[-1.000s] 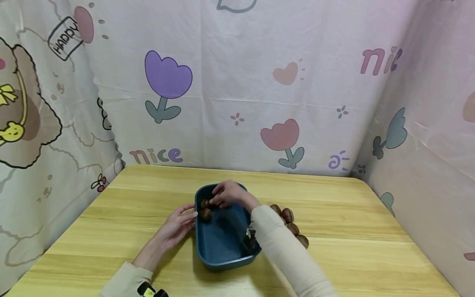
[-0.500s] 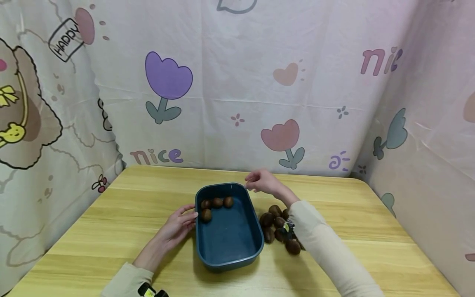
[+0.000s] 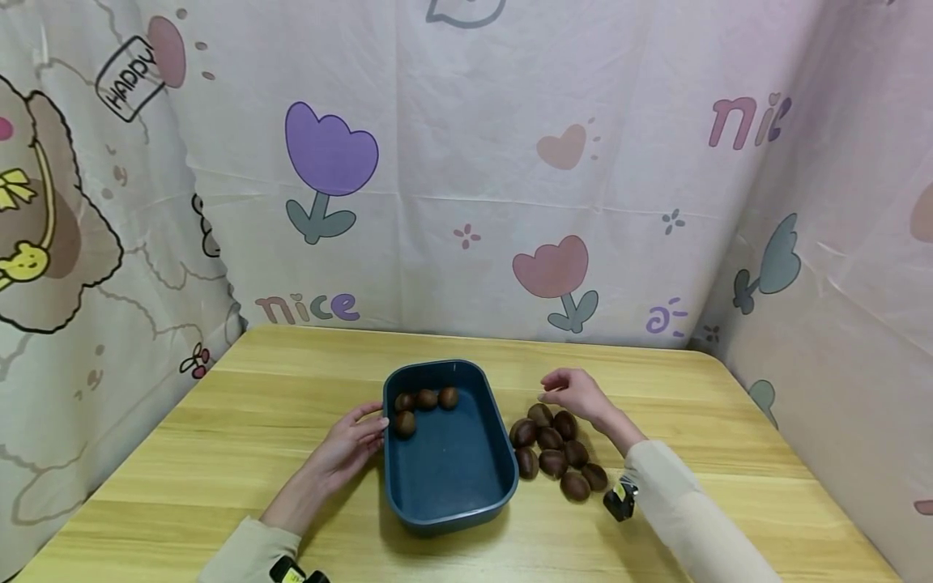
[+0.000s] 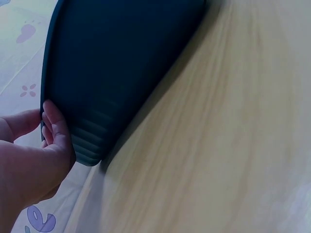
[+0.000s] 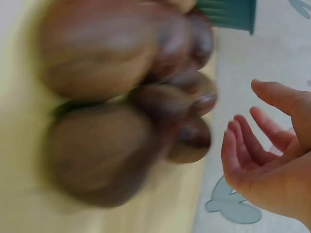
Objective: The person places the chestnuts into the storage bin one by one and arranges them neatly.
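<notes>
A dark blue box (image 3: 452,478) stands on the table with several brown chestnuts (image 3: 427,398) along its far left side. On its left wall, my left hand (image 3: 350,445) holds the rim, the fingers bent against the outer wall in the left wrist view. To the right of the box lies a loose group of chestnuts (image 3: 551,463) on the tabletop. My right hand (image 3: 579,397) hovers at the far side of that group, holding nothing. In the right wrist view its fingers curve loosely, thumb apart, beside the blurred chestnuts (image 5: 102,150).
The light wooden table (image 3: 306,364) reaches back to a printed cloth (image 3: 452,162), which also hangs at both sides. A black wrist camera (image 3: 620,498) on the right sleeve sits close to the nearest chestnuts.
My right hand has left the box's inside and moved right to the loose chestnuts, uncovering those in the box. My left hand has stayed at the box's left rim.
</notes>
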`<state>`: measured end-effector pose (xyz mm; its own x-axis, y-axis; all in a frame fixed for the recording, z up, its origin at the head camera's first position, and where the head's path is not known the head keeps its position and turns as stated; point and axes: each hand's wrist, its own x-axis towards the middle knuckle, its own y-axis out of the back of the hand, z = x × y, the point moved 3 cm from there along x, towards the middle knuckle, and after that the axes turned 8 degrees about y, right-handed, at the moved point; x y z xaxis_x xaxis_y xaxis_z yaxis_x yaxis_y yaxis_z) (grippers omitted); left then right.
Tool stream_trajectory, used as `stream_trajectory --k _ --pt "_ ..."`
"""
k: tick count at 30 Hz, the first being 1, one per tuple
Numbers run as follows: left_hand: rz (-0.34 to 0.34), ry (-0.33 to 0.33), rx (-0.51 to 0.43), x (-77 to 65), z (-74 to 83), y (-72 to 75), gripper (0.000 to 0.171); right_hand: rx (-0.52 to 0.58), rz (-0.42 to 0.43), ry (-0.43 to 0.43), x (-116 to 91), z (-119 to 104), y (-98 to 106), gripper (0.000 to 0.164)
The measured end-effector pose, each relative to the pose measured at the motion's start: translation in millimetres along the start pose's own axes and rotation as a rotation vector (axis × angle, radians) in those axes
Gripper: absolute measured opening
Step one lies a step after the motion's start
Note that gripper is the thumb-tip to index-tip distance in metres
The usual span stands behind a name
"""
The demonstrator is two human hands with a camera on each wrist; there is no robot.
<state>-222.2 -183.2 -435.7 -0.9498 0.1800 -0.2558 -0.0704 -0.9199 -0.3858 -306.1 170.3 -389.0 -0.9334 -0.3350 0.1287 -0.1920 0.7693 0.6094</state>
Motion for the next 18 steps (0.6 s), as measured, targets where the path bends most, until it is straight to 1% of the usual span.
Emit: stream_trajectory --k 3,7,10,14,18 --pt "-0.003 0.001 0.001 -0.1 0.1 -0.3 0.027 -0.027 0.041 -0.020 -10 10 1 0.034" --pt "-0.008 0.004 -0.003 0.0 -0.7 -0.5 0.027 -0.042 0.081 -0.079 -22 22 0 0.038" --pt "-0.006 0.007 -0.008 -0.1 -0.9 -0.3 0.027 -0.048 0.077 -0.125 -28 27 0 0.042" --pt "-0.009 0.008 -0.008 -0.3 -0.6 -0.2 0.028 -0.049 0.059 -0.134 -35 28 -1 0.044" --pt "-0.016 0.006 -0.007 -0.2 -0.2 -0.6 0.028 -0.050 0.071 -0.133 -39 28 -4 0.043"
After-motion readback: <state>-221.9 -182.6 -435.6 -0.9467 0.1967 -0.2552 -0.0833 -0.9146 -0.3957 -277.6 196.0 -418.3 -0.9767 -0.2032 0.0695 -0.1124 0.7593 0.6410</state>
